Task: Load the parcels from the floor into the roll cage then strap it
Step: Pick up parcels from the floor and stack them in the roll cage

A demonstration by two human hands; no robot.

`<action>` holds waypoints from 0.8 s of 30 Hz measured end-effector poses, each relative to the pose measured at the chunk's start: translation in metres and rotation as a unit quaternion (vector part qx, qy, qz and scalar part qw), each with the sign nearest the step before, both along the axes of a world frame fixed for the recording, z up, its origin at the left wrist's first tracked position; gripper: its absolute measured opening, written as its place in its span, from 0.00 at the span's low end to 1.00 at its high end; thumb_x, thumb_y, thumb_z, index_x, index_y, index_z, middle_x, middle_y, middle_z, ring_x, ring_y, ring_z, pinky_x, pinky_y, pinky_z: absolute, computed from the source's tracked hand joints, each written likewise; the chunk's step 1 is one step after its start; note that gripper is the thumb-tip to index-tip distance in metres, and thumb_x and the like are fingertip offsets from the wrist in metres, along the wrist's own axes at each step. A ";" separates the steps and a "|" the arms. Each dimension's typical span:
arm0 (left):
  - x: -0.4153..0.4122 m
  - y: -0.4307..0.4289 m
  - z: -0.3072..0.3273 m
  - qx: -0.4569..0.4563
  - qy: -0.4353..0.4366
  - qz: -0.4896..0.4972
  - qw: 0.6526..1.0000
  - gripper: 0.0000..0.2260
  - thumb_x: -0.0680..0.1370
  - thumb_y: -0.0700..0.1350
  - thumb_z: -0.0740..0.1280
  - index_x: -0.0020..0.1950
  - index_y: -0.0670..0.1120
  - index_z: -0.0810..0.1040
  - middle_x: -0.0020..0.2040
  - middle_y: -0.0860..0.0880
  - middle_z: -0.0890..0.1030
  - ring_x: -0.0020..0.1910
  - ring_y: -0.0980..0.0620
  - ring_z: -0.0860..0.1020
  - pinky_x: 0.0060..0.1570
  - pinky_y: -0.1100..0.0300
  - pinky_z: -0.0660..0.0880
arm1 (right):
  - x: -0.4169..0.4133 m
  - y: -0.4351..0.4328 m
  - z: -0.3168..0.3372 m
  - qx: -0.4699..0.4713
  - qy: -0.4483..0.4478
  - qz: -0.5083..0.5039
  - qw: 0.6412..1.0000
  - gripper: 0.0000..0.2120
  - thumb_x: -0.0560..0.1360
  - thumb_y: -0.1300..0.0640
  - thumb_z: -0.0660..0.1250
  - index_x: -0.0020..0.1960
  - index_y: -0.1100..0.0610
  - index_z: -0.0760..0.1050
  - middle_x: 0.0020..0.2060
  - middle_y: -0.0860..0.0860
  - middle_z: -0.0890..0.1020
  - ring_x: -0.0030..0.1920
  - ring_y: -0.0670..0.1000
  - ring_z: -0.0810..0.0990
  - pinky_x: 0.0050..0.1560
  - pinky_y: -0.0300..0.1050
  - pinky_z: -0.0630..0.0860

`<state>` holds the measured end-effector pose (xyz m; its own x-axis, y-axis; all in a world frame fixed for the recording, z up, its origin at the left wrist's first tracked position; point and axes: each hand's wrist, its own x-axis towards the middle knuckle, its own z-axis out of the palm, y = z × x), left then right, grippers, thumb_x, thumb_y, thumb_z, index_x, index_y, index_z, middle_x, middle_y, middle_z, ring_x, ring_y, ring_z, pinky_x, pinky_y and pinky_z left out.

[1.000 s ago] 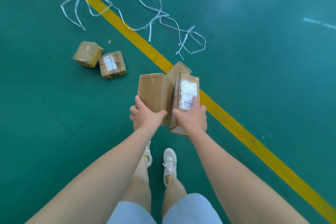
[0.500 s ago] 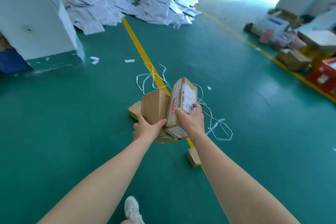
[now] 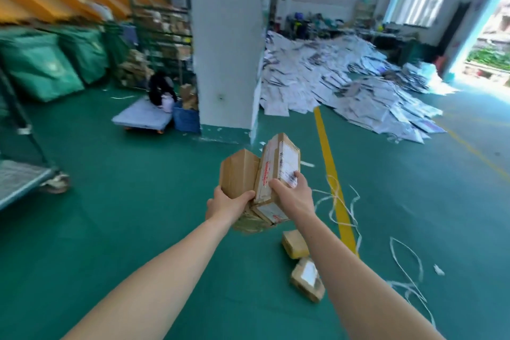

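Clutching plain parcel (image 3: 238, 171) in curled left hand (image 3: 225, 204), labelled parcel (image 3: 277, 163) in curled right hand (image 3: 294, 196), both left of yellow line (image 3: 327, 152).

Centre: held parcels (image 3: 239, 171); right, nearer: floor parcels (image 3: 294, 243); far left: roll cage (image 3: 20, 177).

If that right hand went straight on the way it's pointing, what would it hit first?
Nothing close: the right hand, gripping the labelled parcel, has open green floor ahead, then probably the white pillar; depth is unclear.

Green floor (image 3: 138, 229): two parcels (image 3: 294, 248), white strapping (image 3: 408, 262), paper heap (image 3: 345, 83).
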<state>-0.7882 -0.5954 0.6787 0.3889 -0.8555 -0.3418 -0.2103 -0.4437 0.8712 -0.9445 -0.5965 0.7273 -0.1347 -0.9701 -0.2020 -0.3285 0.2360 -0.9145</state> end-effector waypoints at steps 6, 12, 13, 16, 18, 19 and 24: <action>0.163 -0.032 0.027 -0.038 -0.010 0.108 0.993 0.46 0.66 0.64 0.74 0.77 0.49 0.58 0.69 0.43 0.67 0.63 0.42 0.73 0.61 0.48 0.74 | 0.158 -0.057 0.031 -0.029 -0.022 0.148 0.988 0.47 0.63 0.38 0.71 0.78 0.46 0.56 0.66 0.49 0.74 0.57 0.53 0.81 0.60 0.54 0.79; 0.336 -0.036 0.042 -0.046 -0.038 0.202 0.977 0.47 0.64 0.67 0.73 0.77 0.50 0.58 0.69 0.43 0.67 0.63 0.41 0.72 0.62 0.47 0.73 | 0.334 -0.096 0.041 -0.012 -0.018 0.283 0.959 0.52 0.61 0.39 0.73 0.78 0.43 0.51 0.68 0.52 0.66 0.61 0.58 0.75 0.58 0.58 0.80; 0.361 -0.034 0.043 -0.046 -0.037 0.217 0.974 0.48 0.63 0.68 0.72 0.76 0.50 0.58 0.69 0.43 0.68 0.63 0.41 0.72 0.62 0.46 0.73 | 0.362 -0.098 0.042 -0.010 -0.017 0.296 0.955 0.51 0.64 0.41 0.74 0.79 0.41 0.49 0.68 0.52 0.64 0.61 0.58 0.74 0.56 0.58 0.80; 0.428 -0.023 0.044 -0.040 -0.031 0.265 0.963 0.51 0.58 0.69 0.71 0.76 0.50 0.59 0.68 0.43 0.68 0.62 0.41 0.73 0.62 0.45 0.74 | 0.436 -0.103 0.040 0.000 -0.008 0.339 0.941 0.47 0.71 0.46 0.73 0.80 0.42 0.46 0.62 0.52 0.60 0.57 0.57 0.69 0.55 0.55 0.79; 0.469 -0.015 0.043 -0.040 -0.016 0.298 0.954 0.54 0.54 0.71 0.69 0.75 0.50 0.59 0.68 0.43 0.69 0.61 0.41 0.74 0.61 0.45 0.74 | 0.483 -0.106 0.039 -0.009 -0.002 0.371 0.928 0.47 0.72 0.46 0.73 0.80 0.44 0.46 0.60 0.52 0.58 0.56 0.56 0.67 0.55 0.52 0.77; 0.482 -0.012 0.043 -0.041 -0.013 0.307 0.951 0.56 0.51 0.72 0.69 0.75 0.50 0.60 0.68 0.43 0.70 0.61 0.41 0.74 0.61 0.45 0.75 | 0.500 -0.107 0.038 -0.014 0.002 0.382 0.924 0.47 0.72 0.46 0.73 0.80 0.44 0.46 0.61 0.52 0.59 0.55 0.56 0.67 0.54 0.51 0.75; 0.577 -0.003 0.036 -0.046 -0.009 0.390 0.920 0.55 0.51 0.72 0.68 0.75 0.49 0.62 0.68 0.43 0.71 0.61 0.41 0.75 0.61 0.46 0.75 | 0.616 -0.119 0.032 -0.035 0.014 0.466 0.884 0.48 0.72 0.45 0.73 0.81 0.45 0.45 0.68 0.54 0.59 0.57 0.55 0.68 0.52 0.46 0.71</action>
